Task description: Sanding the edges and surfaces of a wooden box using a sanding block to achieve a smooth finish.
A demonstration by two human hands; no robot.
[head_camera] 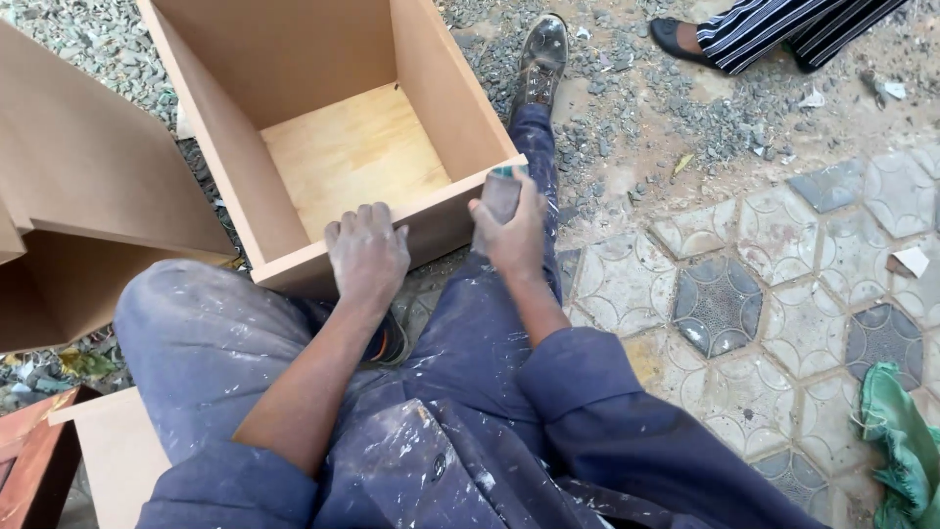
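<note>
An open wooden box with a pale plywood bottom rests on the ground between my legs. My left hand, dusty, presses flat on the box's near rim with its fingers over the edge. My right hand grips a folded piece of sandpaper against the near right corner of the box. I wear dusty blue work clothes, and my right leg stretches out past the box.
Another brown box lies at the left, and a board and a reddish panel at the lower left. Gravel lies behind, patterned paving at the right. A green cloth sits at the lower right. Another person's foot shows at the top.
</note>
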